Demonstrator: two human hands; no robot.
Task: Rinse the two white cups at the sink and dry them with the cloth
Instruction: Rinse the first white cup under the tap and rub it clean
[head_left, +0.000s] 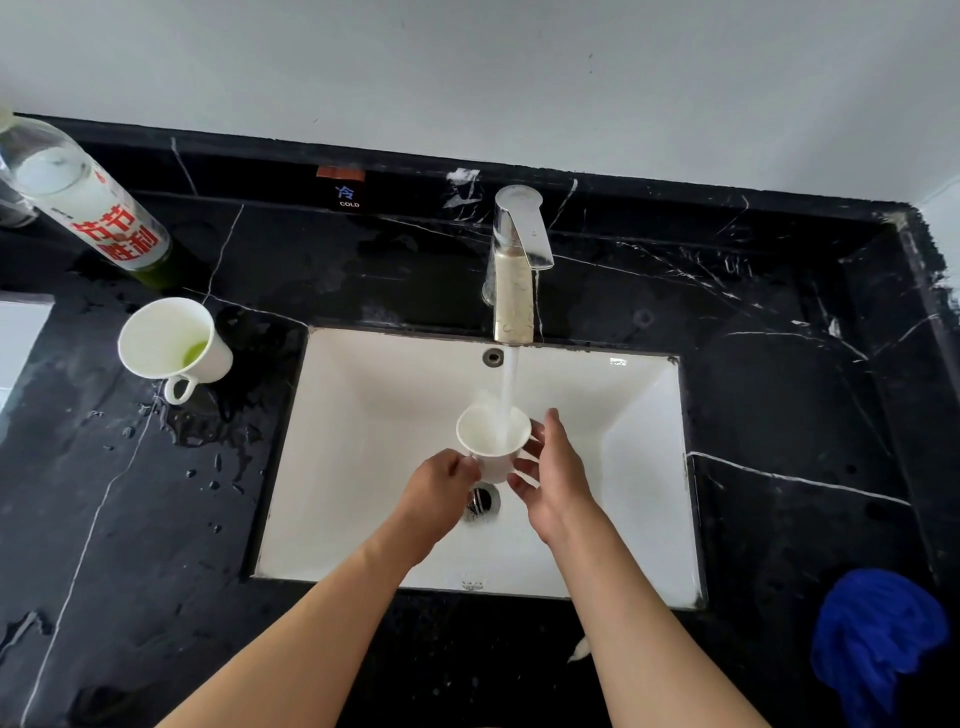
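left hand (445, 480): fingers pinching the cup (492, 441) under the tap (515, 270)
right hand (553, 467): fingers apart, cupping it
second cup (169, 340): 9 o'clock of sink (363, 467)
cloth (878, 639): 4 o'clock

left hand (441, 480) grips cup (493, 441) | right hand (553, 467) touching | faucet (517, 260) running
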